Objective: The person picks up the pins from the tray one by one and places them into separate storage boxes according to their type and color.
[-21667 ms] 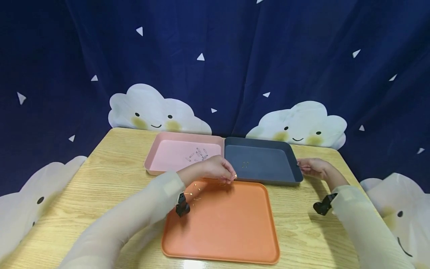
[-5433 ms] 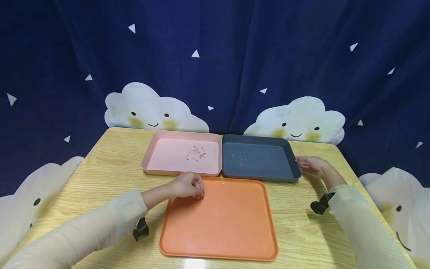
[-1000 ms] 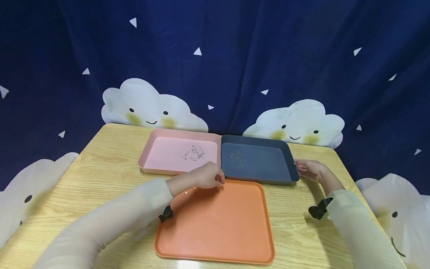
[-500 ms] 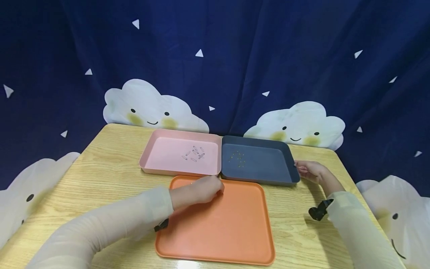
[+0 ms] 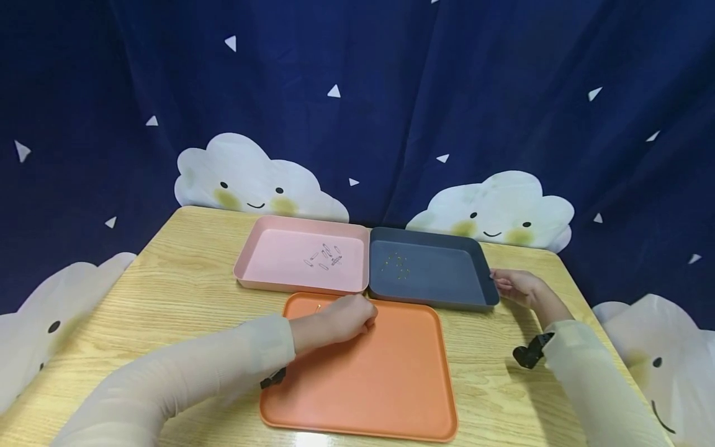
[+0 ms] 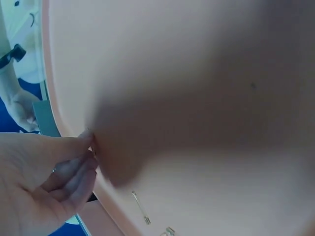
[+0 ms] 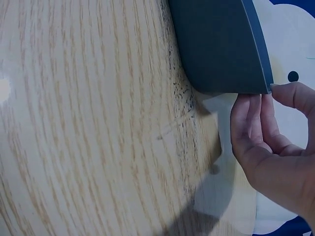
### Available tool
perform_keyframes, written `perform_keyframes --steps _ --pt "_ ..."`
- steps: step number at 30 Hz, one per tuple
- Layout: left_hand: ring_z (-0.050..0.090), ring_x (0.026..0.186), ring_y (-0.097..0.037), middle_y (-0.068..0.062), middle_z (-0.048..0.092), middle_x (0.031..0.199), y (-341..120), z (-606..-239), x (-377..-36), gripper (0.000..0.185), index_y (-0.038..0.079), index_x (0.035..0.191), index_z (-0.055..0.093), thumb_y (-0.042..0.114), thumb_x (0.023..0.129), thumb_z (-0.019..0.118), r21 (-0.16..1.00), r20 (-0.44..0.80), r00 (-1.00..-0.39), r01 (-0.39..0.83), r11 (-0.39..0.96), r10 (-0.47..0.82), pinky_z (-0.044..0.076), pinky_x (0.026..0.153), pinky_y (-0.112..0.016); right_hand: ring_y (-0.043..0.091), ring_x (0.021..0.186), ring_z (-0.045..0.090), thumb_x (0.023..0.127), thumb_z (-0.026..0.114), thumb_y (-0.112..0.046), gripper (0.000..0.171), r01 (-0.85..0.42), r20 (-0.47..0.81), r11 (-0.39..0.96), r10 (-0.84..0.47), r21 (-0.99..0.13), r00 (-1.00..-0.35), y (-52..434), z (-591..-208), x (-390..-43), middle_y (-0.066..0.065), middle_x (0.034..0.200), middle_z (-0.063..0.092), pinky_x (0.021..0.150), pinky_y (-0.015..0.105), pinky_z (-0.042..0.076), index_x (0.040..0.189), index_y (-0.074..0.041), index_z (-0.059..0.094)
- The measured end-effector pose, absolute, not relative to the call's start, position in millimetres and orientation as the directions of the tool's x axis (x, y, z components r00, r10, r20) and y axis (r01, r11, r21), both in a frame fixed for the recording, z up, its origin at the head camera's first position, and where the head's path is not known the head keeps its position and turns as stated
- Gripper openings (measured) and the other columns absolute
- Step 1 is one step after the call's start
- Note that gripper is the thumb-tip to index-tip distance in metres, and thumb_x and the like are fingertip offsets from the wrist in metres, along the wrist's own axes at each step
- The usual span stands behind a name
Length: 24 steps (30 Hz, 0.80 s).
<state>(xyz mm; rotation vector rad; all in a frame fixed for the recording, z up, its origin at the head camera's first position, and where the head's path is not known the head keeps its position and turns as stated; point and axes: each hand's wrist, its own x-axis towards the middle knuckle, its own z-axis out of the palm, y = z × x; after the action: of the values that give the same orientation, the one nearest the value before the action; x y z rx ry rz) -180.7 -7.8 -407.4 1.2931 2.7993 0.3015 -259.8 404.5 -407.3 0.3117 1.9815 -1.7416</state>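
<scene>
My left hand is over the back of the orange tray. In the left wrist view its thumb and fingertips pinch a small metal safety pin, mostly hidden by the fingers. Below it on the tray lie a safety pin and part of another. The right hand holds the right side of the dark blue tray, thumb at the rim and fingers against the outer wall, as the right wrist view shows. Several small gold pins lie in the dark tray's left half.
Left of the dark tray stands a pink tray with several silver safety pins in it. All three trays are on a wooden table. A dark blue curtain with clouds hangs behind.
Over the last second my left hand has drawn slightly toward me from the tray's back edge. Since the oldest frame, more gold pins lie in the dark tray. The right hand keeps its place.
</scene>
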Motion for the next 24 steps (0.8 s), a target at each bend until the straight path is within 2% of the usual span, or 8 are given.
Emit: perform_keyframes --steps 5,10,13,17,21,24 --pt "0.048 0.065 -0.007 0.002 0.06 0.068 -7.0 -407.0 -182.2 0.015 0.011 0.071 0.065 0.002 0.081 0.071 0.166 0.063 -0.583 0.807 0.567 0.81 0.036 0.056 -0.013 -0.002 0.069 0.06 0.096 0.047 -0.008 0.03 0.465 -0.487 0.162 -0.144 -0.87 -0.861 403.5 -407.1 -259.7 -0.009 0.077 0.068 0.069 0.015 0.055 0.081 -0.026 0.066" --pt "0.039 0.062 -0.006 0.005 0.049 0.064 -4.8 -407.6 -185.7 0.021 0.011 0.07 0.064 0.008 0.091 0.062 0.153 0.045 -0.541 0.835 0.529 0.84 0.027 0.054 -0.013 -0.002 0.067 0.059 0.095 0.047 -0.007 0.03 0.465 -0.486 0.159 -0.144 -0.871 -0.862 403.6 -407.1 -260.3 -0.009 0.075 0.068 0.068 0.015 0.055 0.08 -0.025 0.066" --pt "0.048 0.063 -0.007 0.005 0.057 0.07 -2.5 -409.6 -187.3 0.02 0.014 0.076 0.064 0.013 0.095 0.057 0.017 0.016 -0.503 0.864 0.503 0.864 0.036 0.054 -0.014 -0.002 0.068 0.061 0.095 0.048 -0.006 0.03 0.467 -0.488 0.158 -0.142 -0.87 -0.861 403.7 -407.7 -260.9 -0.009 0.075 0.069 0.069 0.016 0.055 0.08 -0.025 0.066" --pt "0.06 0.076 -0.01 0.003 0.067 0.088 0.7 -408.9 -186.8 0.015 0.016 0.09 0.066 0.011 0.096 0.053 -0.158 -0.048 -0.472 0.874 0.46 0.88 0.051 0.065 -0.019 -0.001 0.069 0.062 0.095 0.047 -0.006 0.03 0.468 -0.487 0.147 -0.144 -0.871 -0.861 404.3 -408.1 -261.0 -0.009 0.075 0.069 0.068 0.016 0.055 0.08 -0.025 0.066" --pt "0.062 0.083 -0.01 0.003 0.067 0.092 2.1 -407.7 -185.5 0.014 0.015 0.094 0.065 0.01 0.096 0.052 -0.185 -0.087 -0.481 0.868 0.46 0.873 0.054 0.073 -0.02 -0.002 0.068 0.062 0.095 0.047 -0.006 0.031 0.466 -0.485 0.148 -0.142 -0.872 -0.863 404.4 -408.1 -260.4 -0.009 0.074 0.069 0.067 0.015 0.055 0.08 -0.025 0.066" --pt "0.061 0.079 -0.011 0.002 0.066 0.087 0.8 -407.2 -185.5 0.012 0.014 0.089 0.065 0.012 0.095 0.055 -0.091 -0.073 -0.494 0.868 0.488 0.866 0.052 0.07 -0.02 -0.003 0.065 0.06 0.094 0.046 -0.006 0.031 0.466 -0.487 0.159 -0.135 -0.87 -0.863 403.8 -408.1 -260.2 -0.009 0.072 0.068 0.066 0.015 0.054 0.08 -0.025 0.065"
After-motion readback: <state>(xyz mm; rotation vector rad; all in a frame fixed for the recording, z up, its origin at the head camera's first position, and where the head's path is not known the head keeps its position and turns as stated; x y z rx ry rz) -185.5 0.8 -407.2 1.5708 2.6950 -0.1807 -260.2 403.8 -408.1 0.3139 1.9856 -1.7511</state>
